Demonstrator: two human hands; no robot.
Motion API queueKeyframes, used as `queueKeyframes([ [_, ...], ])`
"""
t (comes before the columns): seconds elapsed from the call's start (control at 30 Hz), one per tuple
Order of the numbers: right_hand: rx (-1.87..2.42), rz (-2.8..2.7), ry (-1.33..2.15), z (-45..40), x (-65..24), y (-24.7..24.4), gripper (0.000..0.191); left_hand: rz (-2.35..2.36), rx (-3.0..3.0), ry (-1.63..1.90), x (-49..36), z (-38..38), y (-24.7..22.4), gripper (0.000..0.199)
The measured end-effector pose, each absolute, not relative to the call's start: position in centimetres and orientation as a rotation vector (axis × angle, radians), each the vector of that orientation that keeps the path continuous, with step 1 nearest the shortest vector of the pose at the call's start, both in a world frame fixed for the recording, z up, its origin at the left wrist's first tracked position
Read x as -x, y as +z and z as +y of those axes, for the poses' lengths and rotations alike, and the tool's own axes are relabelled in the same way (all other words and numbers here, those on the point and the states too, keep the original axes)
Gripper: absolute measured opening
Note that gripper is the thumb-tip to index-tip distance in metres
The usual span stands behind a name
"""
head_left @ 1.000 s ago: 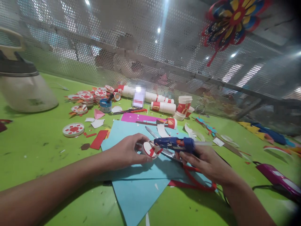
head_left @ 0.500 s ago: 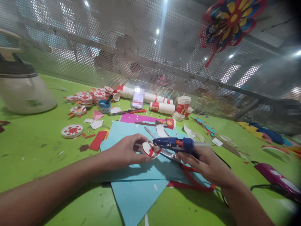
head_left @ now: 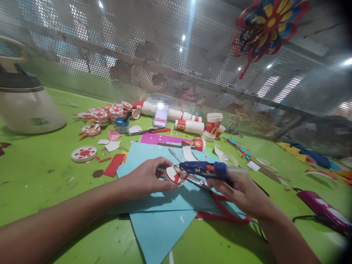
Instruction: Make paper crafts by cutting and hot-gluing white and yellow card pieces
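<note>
My left hand [head_left: 150, 178] grips a small round white paper piece [head_left: 175, 175] with red patches, probably a cut cup base, by its edge. In my right hand [head_left: 242, 189] is a blue glue gun [head_left: 203, 169], its nozzle pointing left at the top rim of that piece. Whether the nozzle touches the rim I cannot tell. Beneath the glue gun lie scissors [head_left: 220, 201] with red handles, on sheets of light blue paper [head_left: 162, 231]. My right fingers around the gun's grip are partly hidden.
Left on the green table [head_left: 41, 176] are a white disc [head_left: 84, 153] with red shapes and red paper [head_left: 114, 164]. Behind stand a blue jar [head_left: 122, 125], stacked paper cups [head_left: 213, 124] and a phone [head_left: 161, 114]. A purple device [head_left: 324, 207] lies right; a large jug [head_left: 24, 102] stands left.
Almost nothing differs. Both hands, the white piece and the glue gun keep nearly the same positions; the view shifts very slightly.
</note>
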State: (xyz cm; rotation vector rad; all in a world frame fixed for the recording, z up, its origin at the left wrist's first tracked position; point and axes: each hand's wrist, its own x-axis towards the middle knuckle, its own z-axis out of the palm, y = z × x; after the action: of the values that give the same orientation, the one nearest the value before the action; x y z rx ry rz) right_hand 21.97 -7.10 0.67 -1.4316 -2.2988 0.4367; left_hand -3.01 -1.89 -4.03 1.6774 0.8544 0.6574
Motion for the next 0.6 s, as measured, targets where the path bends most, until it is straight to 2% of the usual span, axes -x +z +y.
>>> queueKeyframes([
  [0.23, 1.441, -2.32, 0.381, -7.16, -21.73, 0.81, 0.033, 0.871, -1.672, 0.637, 2.98, -1.99, -3.73, 0.04],
  [0.6, 1.43, -2.314, 0.478, -7.35, -21.27, 0.96, 0.028, 0.831, -1.641, 0.647, 3.05, -1.89, -4.08, 0.037],
])
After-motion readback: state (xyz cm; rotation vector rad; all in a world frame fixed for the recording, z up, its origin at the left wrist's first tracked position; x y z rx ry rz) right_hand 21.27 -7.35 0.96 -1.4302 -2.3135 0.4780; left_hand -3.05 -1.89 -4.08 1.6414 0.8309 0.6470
